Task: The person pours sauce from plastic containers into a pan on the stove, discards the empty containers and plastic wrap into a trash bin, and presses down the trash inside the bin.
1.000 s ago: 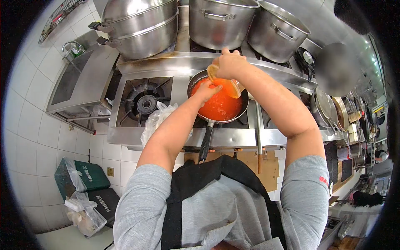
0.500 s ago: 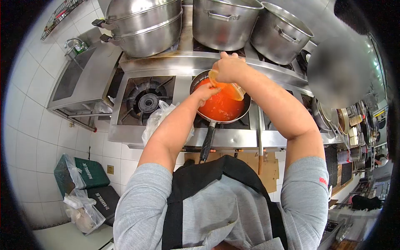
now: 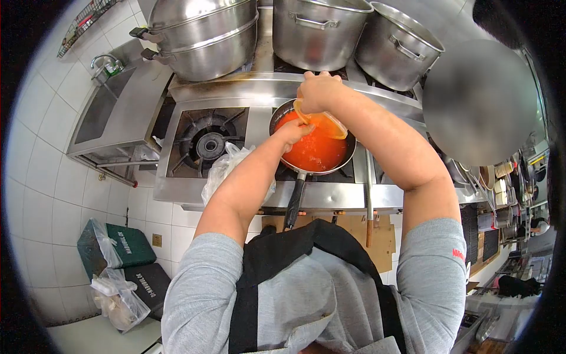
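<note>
A frying pan (image 3: 283, 110) with a black handle sits on the stove, holding bright red sauce (image 3: 315, 156). Over it, a clear plastic container (image 3: 332, 125), stained orange, is tilted with its mouth toward the sauce. My right hand (image 3: 320, 92) grips the container from above at its far end. At the container's left side, my left hand (image 3: 291, 132) has its fingers closed on the rim. Part of the container is hidden behind my hands.
Large steel pots (image 3: 318, 35) stand along the back, beside a stacked steamer (image 3: 203, 41). Left of the pan are a burner (image 3: 210, 143) and a plastic bag (image 3: 227, 168). A long-handled tool (image 3: 369, 203) lies to the right. A person (image 3: 480, 103) is at the right.
My right hand and the container have shifted slightly left, and the container's angle has changed a little. The person at the right has come closer.
</note>
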The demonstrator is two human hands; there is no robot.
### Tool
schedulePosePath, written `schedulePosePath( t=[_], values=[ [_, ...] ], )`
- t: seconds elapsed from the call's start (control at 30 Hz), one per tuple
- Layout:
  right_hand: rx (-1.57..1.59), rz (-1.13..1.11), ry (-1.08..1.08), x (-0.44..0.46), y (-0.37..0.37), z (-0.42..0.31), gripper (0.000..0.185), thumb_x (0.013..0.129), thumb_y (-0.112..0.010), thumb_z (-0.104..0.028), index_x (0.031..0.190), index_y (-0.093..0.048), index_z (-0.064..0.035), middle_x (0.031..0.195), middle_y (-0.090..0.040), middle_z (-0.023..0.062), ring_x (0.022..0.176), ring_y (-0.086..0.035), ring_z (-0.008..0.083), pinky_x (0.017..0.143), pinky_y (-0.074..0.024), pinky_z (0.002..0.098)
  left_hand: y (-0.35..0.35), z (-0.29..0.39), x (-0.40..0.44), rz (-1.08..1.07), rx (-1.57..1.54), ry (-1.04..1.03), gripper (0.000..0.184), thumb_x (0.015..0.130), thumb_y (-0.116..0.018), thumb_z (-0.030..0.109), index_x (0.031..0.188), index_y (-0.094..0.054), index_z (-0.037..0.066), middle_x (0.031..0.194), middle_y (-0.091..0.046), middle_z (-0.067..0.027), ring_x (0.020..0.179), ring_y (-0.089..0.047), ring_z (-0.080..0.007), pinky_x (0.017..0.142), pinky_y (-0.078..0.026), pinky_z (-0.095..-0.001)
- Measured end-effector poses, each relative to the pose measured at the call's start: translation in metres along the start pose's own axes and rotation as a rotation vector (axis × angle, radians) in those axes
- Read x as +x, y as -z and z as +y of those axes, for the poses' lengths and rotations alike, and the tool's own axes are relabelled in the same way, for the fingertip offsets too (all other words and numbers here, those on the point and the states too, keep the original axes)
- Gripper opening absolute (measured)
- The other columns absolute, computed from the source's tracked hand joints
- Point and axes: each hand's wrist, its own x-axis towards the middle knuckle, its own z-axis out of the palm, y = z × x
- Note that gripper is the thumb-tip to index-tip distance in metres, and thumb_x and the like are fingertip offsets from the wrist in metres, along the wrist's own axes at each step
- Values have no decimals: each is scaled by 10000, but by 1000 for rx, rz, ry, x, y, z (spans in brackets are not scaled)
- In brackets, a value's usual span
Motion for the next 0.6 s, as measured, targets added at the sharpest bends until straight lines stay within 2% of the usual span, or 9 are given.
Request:
schedulePosePath(
  t=[0.2,0.27,0.3,0.33,0.4,0.43,0.5,0.57,0.6],
  values=[
    [-57,-29,14,7,-1,-8,454,720,-574,-267,1136,-579,-84,1236,-444,108,1131,-424,327,817,-411,534,1,-8,5,30,-46,-5,458,807,-636,330,1179,-505,98,1160,-532,-80,1124,-413,-190,968,-254,-360],
    [-64,-33,29,7,0,-10,457,717,-577,-263,1135,-578,-77,1238,-444,109,1131,-425,327,816,-408,538,-3,1,-4,43,-42,51,480,804,-643,288,1219,-466,126,1247,-467,-26,1212,-318,-169,1016,-173,-362],
    [-70,-37,43,8,0,-12,461,713,-580,-259,1134,-577,-70,1241,-445,110,1131,-425,328,815,-404,542,-1,-5,1,43,-42,53,480,804,-643,288,1219,-466,126,1247,-467,-26,1212,-318,-169,1016,-173,-362],
    [-70,-37,43,8,-1,-15,461,713,-580,-259,1134,-577,-70,1241,-445,110,1131,-425,328,815,-404,542,0,-11,5,36,-36,3,490,802,-644,312,1213,-474,107,1189,-505,-47,1147,-373,-163,988,-217,-356],
    [-144,-17,3,9,-2,-20,355,727,-560,-274,1065,-634,-196,1185,-464,88,1117,-432,330,861,-389,501,1,-17,9,27,-28,-47,504,800,-645,335,1207,-482,88,1131,-542,-69,1083,-429,-157,960,-261,-350],
    [-144,-16,2,9,-1,-19,355,727,-560,-274,1065,-634,-196,1185,-464,88,1117,-432,330,861,-389,501,0,-18,8,33,-51,-65,502,800,-647,325,1208,-477,86,1127,-542,-65,1068,-431,-146,954,-265,-348],
    [-91,-38,18,10,0,-17,441,719,-576,-281,1126,-591,-111,1244,-447,111,1135,-425,330,847,-394,531,1,-20,9,43,-74,-84,501,800,-649,314,1208,-472,84,1122,-542,-61,1053,-434,-135,948,-269,-345],
    [8,12,-9,7,-1,-5,445,721,-571,-303,1127,-592,-122,1244,-446,112,1135,-425,334,864,-393,515,8,-19,15,125,-116,-82,402,792,-660,279,1110,-544,63,1026,-591,-69,953,-499,-145,875,-349,-327],
    [107,59,-37,5,-3,5,448,723,-566,-325,1128,-594,-134,1244,-445,113,1136,-425,339,881,-392,500,13,-13,15,131,-115,-84,402,792,-660,279,1110,-544,63,1026,-591,-69,953,-499,-145,875,-349,-327]
  ],
)
